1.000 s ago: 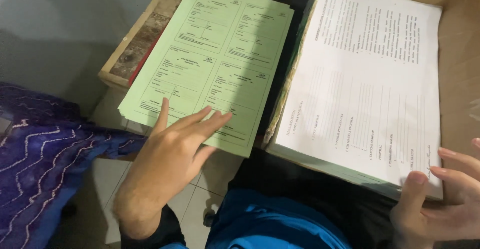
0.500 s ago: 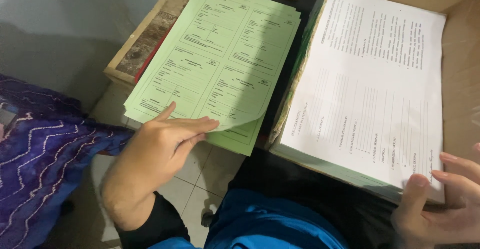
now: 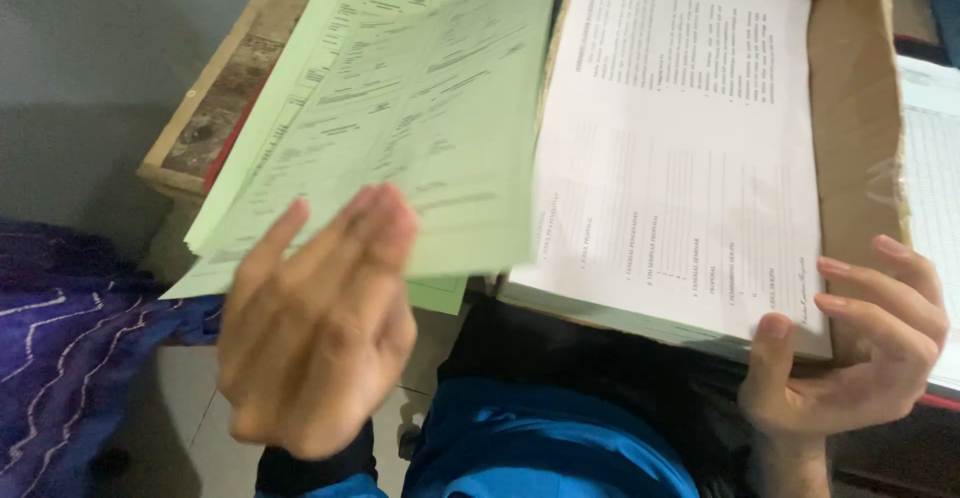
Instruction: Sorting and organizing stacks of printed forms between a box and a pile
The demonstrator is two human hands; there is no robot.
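My left hand grips the near edge of a light green printed sheet and holds it lifted and tilted toward the right. Beneath it lies a stack of the same green forms on a wooden surface. My right hand clasps the near right corner of a brown cardboard box, thumb resting on the thick pile of white printed paper inside it. The raised green sheet overlaps the left edge of the white pile.
A worn wooden tabletop edge carries the green stack at the left. Purple patterned cloth lies at the lower left, pale floor tiles below it. Blue clothing fills the bottom centre. Another printed sheet sits right of the box.
My left hand peeled up the near corner of the top green sheet and has now raised the whole sheet, swinging it rightward. The right hand stays on the box corner.
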